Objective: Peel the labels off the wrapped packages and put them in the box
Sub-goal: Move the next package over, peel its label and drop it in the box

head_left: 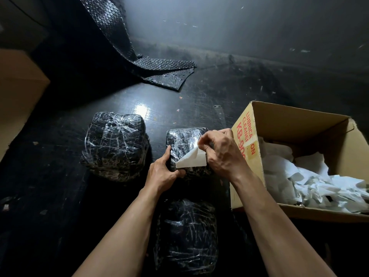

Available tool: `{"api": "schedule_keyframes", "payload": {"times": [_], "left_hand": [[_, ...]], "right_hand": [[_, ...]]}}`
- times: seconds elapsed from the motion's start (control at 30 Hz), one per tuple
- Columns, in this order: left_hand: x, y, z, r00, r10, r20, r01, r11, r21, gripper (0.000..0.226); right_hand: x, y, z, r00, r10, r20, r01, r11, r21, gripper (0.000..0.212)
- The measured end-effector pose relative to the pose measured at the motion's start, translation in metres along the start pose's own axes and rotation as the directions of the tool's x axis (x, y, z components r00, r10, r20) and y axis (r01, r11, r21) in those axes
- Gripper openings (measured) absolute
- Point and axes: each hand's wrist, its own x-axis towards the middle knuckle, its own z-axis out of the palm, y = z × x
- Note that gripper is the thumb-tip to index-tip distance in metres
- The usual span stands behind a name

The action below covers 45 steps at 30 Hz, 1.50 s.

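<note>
Three black packages wrapped in shiny film lie on a dark table. My left hand (162, 171) grips the near left corner of the middle package (184, 137). A white label (191, 159) on its top is partly lifted, its far edge curled up. My right hand (221, 151) pinches that raised edge between thumb and fingers. A second package (115, 145) sits to the left, a third package (185, 234) lies close to me between my forearms. An open cardboard box (289, 120) with red print stands at the right, holding several crumpled white labels (311, 180).
A sheet of black bubble wrap (159, 66) hangs down and lies on the table at the back. Part of a brown carton (18, 96) shows at the left edge. Small paper scraps dot the dark tabletop (199, 100).
</note>
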Motion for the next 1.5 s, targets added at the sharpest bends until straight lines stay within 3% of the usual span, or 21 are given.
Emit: {"api": "schedule_keyframes", "payload": {"times": [0.77,1.0,1.13,1.27,1.5], "left_hand": [[0.004,-0.002,-0.003,0.999,0.034,0.039,-0.036,0.999,0.034,0.113],[0.003,0.0,-0.005,0.998,0.032,0.052,-0.034,0.998,0.046,0.117],[0.001,0.004,-0.002,0.997,0.053,0.055,-0.058,0.995,0.083,0.112],[-0.004,0.01,-0.002,0.994,0.078,0.07,-0.084,0.993,0.082,0.116],[-0.006,0.012,-0.004,0.992,0.104,0.072,-0.109,0.992,0.07,0.121]], "right_hand": [[-0.007,-0.001,-0.011,0.998,0.024,-0.062,-0.023,1.0,0.012,0.011],[-0.005,-0.006,-0.02,0.992,0.034,-0.124,-0.03,0.999,0.038,0.013],[0.011,-0.029,-0.062,0.966,-0.063,-0.252,0.086,0.993,0.085,0.014],[0.021,-0.04,-0.081,0.984,-0.079,-0.157,0.075,0.997,-0.032,0.015],[0.008,-0.033,-0.066,0.998,0.026,-0.06,-0.026,1.0,-0.003,0.016]]}}
